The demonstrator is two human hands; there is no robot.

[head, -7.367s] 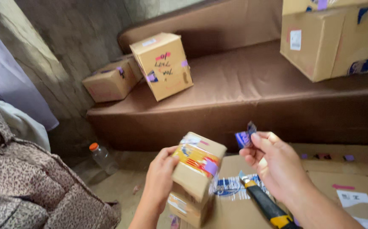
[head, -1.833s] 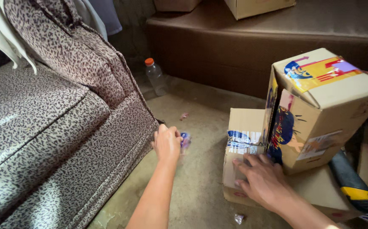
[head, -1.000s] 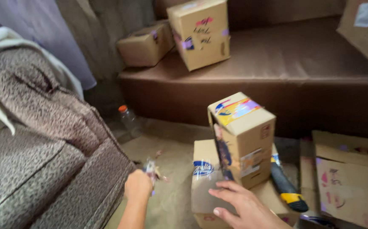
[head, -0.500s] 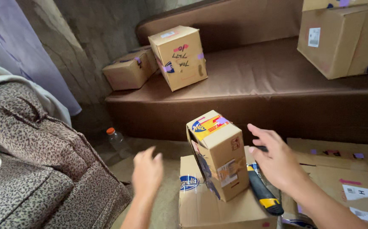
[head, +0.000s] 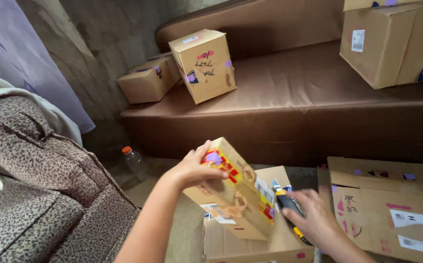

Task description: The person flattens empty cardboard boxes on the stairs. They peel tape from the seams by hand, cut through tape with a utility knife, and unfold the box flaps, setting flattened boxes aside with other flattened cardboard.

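Cardboard, taped in bright colours, forms the small box (head: 235,195) that the left hand (head: 192,170) clamps by its upper corner, tilted over a flat carton (head: 270,243) on the floor. The right hand (head: 316,219) is closed around a black-and-yellow utility knife (head: 289,207) just beside the box. Behind, a plastic bottle (head: 134,160) stands before the brown sofa (head: 294,92), which carries further boxes (head: 204,65).
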